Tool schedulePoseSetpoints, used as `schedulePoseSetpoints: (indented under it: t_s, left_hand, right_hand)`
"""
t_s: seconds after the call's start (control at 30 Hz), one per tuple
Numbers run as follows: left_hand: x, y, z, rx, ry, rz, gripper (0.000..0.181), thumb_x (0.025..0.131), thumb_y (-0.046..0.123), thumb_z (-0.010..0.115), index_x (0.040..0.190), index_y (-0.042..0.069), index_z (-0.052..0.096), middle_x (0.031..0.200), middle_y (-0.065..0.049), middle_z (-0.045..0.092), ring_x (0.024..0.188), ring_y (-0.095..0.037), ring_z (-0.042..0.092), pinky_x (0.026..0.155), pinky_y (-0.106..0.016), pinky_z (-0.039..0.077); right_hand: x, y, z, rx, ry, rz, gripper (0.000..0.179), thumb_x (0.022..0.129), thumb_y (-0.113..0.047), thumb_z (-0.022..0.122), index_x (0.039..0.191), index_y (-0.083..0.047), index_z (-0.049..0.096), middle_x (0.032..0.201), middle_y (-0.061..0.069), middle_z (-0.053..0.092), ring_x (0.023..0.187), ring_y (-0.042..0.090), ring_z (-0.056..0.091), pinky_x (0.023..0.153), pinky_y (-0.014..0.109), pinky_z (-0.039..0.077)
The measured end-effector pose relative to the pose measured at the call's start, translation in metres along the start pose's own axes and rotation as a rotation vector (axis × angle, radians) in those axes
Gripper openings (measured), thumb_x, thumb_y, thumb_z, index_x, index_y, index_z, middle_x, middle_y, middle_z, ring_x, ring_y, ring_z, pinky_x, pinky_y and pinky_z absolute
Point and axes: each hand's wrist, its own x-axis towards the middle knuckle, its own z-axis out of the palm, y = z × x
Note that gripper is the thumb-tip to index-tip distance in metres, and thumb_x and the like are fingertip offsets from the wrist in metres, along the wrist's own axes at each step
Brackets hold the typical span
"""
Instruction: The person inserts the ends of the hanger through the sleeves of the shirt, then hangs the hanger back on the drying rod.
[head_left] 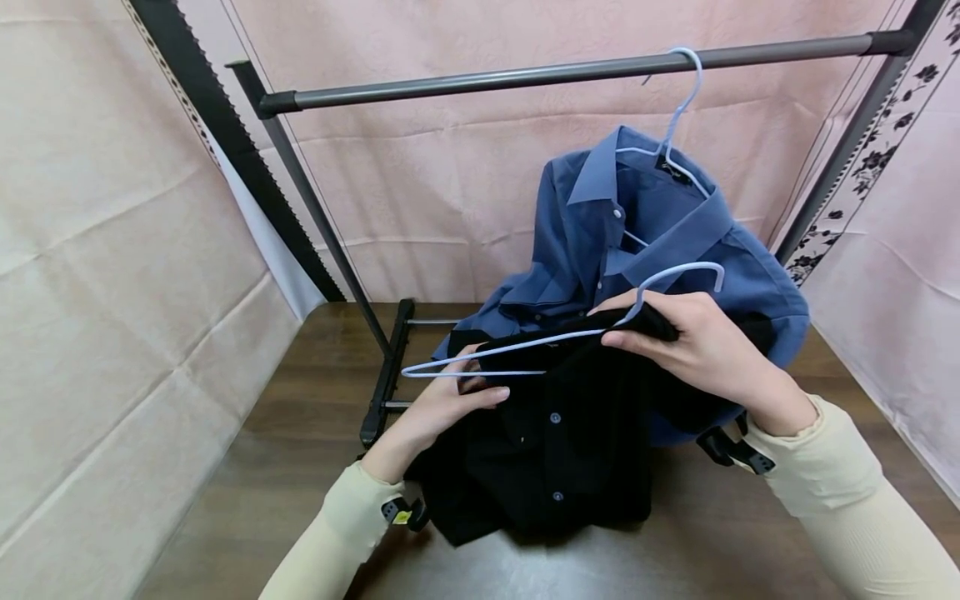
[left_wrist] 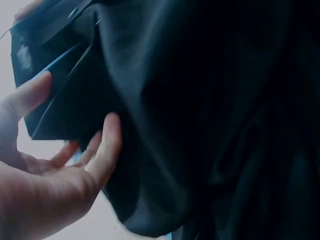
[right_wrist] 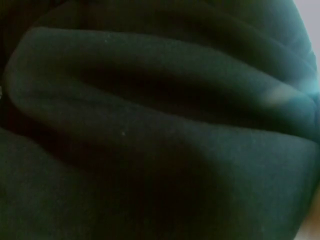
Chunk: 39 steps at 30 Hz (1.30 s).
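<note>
A black button-up shirt (head_left: 555, 450) hangs bunched between both hands, over the front of a blue shirt. A light-blue hanger (head_left: 525, 342) lies at its neckline, hook up and to the right. My right hand (head_left: 701, 337) grips black fabric together with the hanger below the hook. Near the hanger's left end, my left hand (head_left: 442, 400) holds the black shirt's edge, thumb in front and fingers partly hidden. In the left wrist view, curled fingers (left_wrist: 107, 140) lie against the dark cloth. Black folds (right_wrist: 160, 110) fill most of the right wrist view.
The blue shirt (head_left: 675, 242) hangs on another light-blue hanger (head_left: 684, 92) from a grey metal rail (head_left: 480, 82). The rack's black foot (head_left: 386, 375) stands on a brown wooden surface (head_left: 277, 467). Pale cloth (head_left: 112, 250) covers the left side, pink cloth (head_left: 420, 183) the back.
</note>
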Motion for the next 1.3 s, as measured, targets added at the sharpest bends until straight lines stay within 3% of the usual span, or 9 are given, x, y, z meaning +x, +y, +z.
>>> schedulePoseSetpoints:
  t_s: [0.23, 0.33, 0.43, 0.5, 0.6, 0.87, 1.0, 1.13, 1.3]
  left_hand:
    - [0.001, -0.002, -0.003, 0.029, 0.043, 0.009, 0.071, 0.09, 0.007, 0.07, 0.152, 0.013, 0.037, 0.134, -0.011, 0.058, 0.113, -0.021, 0.059, 0.091, -0.032, 0.049]
    - [-0.006, 0.0, -0.014, -0.013, 0.048, -0.008, 0.068, 0.09, 0.004, 0.068, 0.151, 0.013, 0.039, 0.12, -0.005, 0.064, 0.09, -0.013, 0.06, 0.079, -0.026, 0.047]
    - [-0.014, 0.007, -0.025, -0.072, 0.027, 0.006, 0.066, 0.092, 0.003, 0.066, 0.151, 0.015, 0.039, 0.105, 0.0, 0.059, 0.069, -0.01, 0.049, 0.068, -0.025, 0.042]
    - [-0.019, 0.012, -0.032, -0.109, 0.01, 0.028, 0.066, 0.093, 0.003, 0.065, 0.152, 0.018, 0.039, 0.107, -0.002, 0.056, 0.07, -0.011, 0.047, 0.067, -0.025, 0.043]
    - [-0.024, 0.02, -0.042, -0.155, -0.004, 0.066, 0.064, 0.094, 0.002, 0.063, 0.152, 0.019, 0.039, 0.121, -0.007, 0.056, 0.084, -0.013, 0.056, 0.076, -0.027, 0.05]
    - [-0.033, 0.037, -0.056, -0.2, -0.041, 0.123, 0.06, 0.097, 0.0, 0.057, 0.152, 0.015, 0.038, 0.128, -0.008, 0.059, 0.104, -0.019, 0.062, 0.084, -0.035, 0.054]
    - [-0.037, 0.045, -0.062, -0.22, -0.049, 0.128, 0.064, 0.097, -0.001, 0.055, 0.155, 0.014, 0.033, 0.125, -0.004, 0.058, 0.104, -0.016, 0.058, 0.083, -0.031, 0.053]
    - [-0.041, 0.052, -0.067, -0.19, -0.043, 0.136, 0.066, 0.097, -0.003, 0.054, 0.156, 0.014, 0.031, 0.119, -0.007, 0.056, 0.096, -0.016, 0.058, 0.078, -0.028, 0.053]
    - [-0.046, 0.058, -0.071, -0.089, -0.003, 0.128, 0.065, 0.096, -0.001, 0.057, 0.155, 0.015, 0.036, 0.126, -0.01, 0.051, 0.086, -0.012, 0.054, 0.07, -0.022, 0.048]
  right_hand:
    - [0.0, 0.001, 0.0, 0.01, 0.011, 0.005, 0.031, 0.089, -0.009, 0.077, 0.119, -0.014, 0.071, 0.112, -0.008, 0.073, 0.089, 0.001, 0.064, 0.084, 0.015, 0.048]
    - [-0.002, 0.004, -0.003, -0.01, 0.032, 0.014, 0.03, 0.089, -0.01, 0.077, 0.119, -0.014, 0.072, 0.109, -0.008, 0.072, 0.089, 0.001, 0.062, 0.083, 0.014, 0.047]
    - [-0.005, 0.006, -0.005, -0.038, 0.056, 0.023, 0.029, 0.09, -0.01, 0.077, 0.118, -0.015, 0.072, 0.108, -0.008, 0.072, 0.093, 0.0, 0.062, 0.085, 0.014, 0.045]
    - [-0.006, 0.007, -0.006, -0.047, 0.064, 0.034, 0.028, 0.09, -0.009, 0.076, 0.117, -0.015, 0.073, 0.109, -0.008, 0.072, 0.098, 0.0, 0.062, 0.089, 0.014, 0.044]
    - [-0.008, 0.008, -0.007, -0.055, 0.055, 0.065, 0.029, 0.091, -0.006, 0.074, 0.118, -0.016, 0.073, 0.112, -0.008, 0.072, 0.105, -0.001, 0.061, 0.092, 0.014, 0.042]
    - [-0.011, 0.007, -0.01, -0.098, 0.001, 0.109, 0.03, 0.092, -0.003, 0.071, 0.116, -0.021, 0.072, 0.107, -0.012, 0.071, 0.082, 0.0, 0.055, 0.078, 0.017, 0.041]
    - [-0.013, 0.007, -0.01, -0.092, -0.041, 0.094, 0.032, 0.092, -0.003, 0.071, 0.117, -0.023, 0.071, 0.089, -0.018, 0.065, 0.07, -0.001, 0.048, 0.069, 0.018, 0.039]
    - [-0.015, 0.008, -0.008, -0.069, -0.08, 0.074, 0.035, 0.091, -0.002, 0.071, 0.118, -0.025, 0.07, 0.067, -0.021, 0.042, 0.058, -0.003, 0.039, 0.058, 0.017, 0.036]
    - [-0.016, 0.009, -0.005, -0.025, -0.118, 0.078, 0.041, 0.092, 0.0, 0.069, 0.123, -0.026, 0.068, 0.065, -0.022, 0.034, 0.052, -0.004, 0.035, 0.052, 0.017, 0.034]
